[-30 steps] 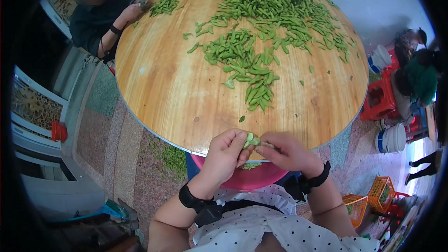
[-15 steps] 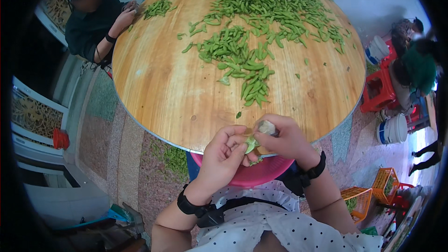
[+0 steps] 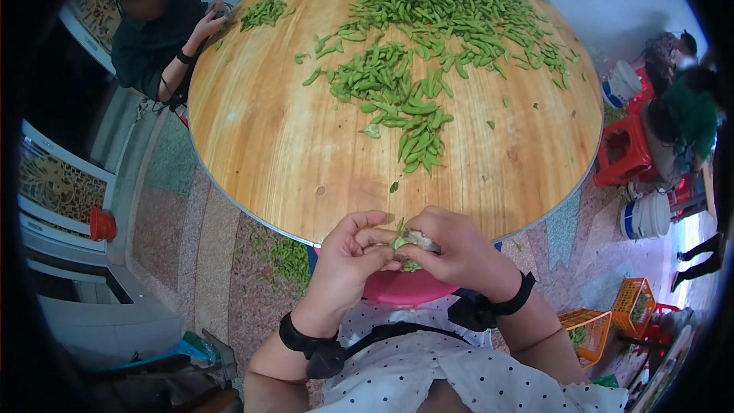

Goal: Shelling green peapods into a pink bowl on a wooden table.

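Above a pink basin (image 3: pixel 405 291) at the near edge of the table, my two hands meet. Between the fingertips of my left hand (image 3: pixel 348 260) is a green bean pod (image 3: pixel 399 240), pinched and partly hidden by the fingers. My right hand (image 3: pixel 459 252) is closed with its thumb and forefinger at the same pod; pale wrapping (image 3: pixel 419 240) shows on or at its fingers, of a kind I cannot make out. Beyond my hands, a small heap of green bean pods (image 3: pixel 419 141) trails toward me from the large pile (image 3: pixel 451 0).
The round wooden table (image 3: pixel 275 145) fills the middle. At the far left a person (image 3: pixel 157 30) handles pods beside a small heap (image 3: pixel 264 14). Red stools (image 3: pixel 623 153), white buckets (image 3: pixel 646 213) and orange crates (image 3: pixel 589 333) stand right. Pods or husks (image 3: pixel 287 260) litter the floor.
Both hands have dropped slightly toward me and drawn closer together. The pod, earlier lying flatter between them, is now more upright at my fingertips.
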{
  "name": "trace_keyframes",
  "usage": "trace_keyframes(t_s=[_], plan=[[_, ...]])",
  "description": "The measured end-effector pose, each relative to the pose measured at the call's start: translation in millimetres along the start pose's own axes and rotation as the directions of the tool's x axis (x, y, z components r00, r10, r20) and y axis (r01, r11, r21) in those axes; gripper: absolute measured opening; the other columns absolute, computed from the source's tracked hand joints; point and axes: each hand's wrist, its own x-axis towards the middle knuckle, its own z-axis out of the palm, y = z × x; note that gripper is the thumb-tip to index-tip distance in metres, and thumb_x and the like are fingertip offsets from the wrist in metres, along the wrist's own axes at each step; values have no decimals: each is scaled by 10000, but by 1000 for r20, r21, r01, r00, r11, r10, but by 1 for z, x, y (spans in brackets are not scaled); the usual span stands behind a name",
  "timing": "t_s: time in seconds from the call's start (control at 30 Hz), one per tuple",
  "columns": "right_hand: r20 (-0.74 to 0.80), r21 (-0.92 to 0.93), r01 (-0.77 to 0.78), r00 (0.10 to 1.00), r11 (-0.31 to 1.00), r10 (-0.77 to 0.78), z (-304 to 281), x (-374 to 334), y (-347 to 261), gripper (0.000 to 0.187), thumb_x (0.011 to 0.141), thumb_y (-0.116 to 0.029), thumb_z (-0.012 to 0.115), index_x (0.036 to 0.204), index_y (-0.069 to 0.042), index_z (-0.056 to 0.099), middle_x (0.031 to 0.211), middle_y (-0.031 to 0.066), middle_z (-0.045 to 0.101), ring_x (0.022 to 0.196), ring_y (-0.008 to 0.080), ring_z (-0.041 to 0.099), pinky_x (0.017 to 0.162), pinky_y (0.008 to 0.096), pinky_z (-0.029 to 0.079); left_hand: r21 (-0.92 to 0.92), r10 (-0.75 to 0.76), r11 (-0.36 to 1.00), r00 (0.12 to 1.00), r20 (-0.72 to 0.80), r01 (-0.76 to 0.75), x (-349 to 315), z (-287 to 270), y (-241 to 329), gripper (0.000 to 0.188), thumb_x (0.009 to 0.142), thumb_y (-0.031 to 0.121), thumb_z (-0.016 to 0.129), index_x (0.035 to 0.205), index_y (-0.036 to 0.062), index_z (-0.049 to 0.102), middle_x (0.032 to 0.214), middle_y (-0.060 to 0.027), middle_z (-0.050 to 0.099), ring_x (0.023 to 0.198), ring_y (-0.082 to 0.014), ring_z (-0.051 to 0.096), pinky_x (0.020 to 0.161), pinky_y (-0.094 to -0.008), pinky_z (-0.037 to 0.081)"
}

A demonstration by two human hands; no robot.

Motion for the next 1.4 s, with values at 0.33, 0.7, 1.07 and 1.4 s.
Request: trace_keyframes(t_s=[0.33, 0.7, 1.07, 1.4], plan=[[68, 14, 37, 997, 999, -38, 6, -7, -1, 126, 736, -107, 605, 829, -39, 553, 715, 125, 526, 681, 302, 541, 593, 372, 440, 437, 237, 874, 971, -2, -213, -9, -4, -19, 332, 797, -132, 458, 1105, -31, 388, 903, -127, 600, 769, -148, 598, 679, -232, 499], [42, 194, -6, 999, 981, -2, 5, -12, -2, 120, 739, -84, 625, 834, -34, 570, 715, 103, 560, 642, 258, 566, 564, 328, 437, 216, 72, 972, 994, 84, -89, -11, -8, -11, 360, 797, -114, 471, 1117, -16, 340, 867, -136, 594, 747, -162, 617, 639, -243, 518], [-67, -60, 109, 991, 992, -113, 9, -15, -1, 170, 716, -83, 655, 849, -35, 561, 716, 92, 532, 649, 246, 551, 538, 303, 425, 228, 93, 968, 994, 57, -103, -6, -2, -9, 384, 776, -120, 493, 1107, -9, 332, 843, -144, 592, 719, -150, 615, 597, -226, 513], [7, -59, 38, 999, 998, -37, 3, -13, 4, 158, 720, -90, 615, 837, -17, 538, 731, 137, 527, 661, 307, 542, 558, 354, 433, 303, 62, 951, 998, 13, -63, 4, 8, -5, 368, 761, -119, 482, 1073, 10, 336, 799, -101, 549, 649, -145, 596, 524, -225, 488]])
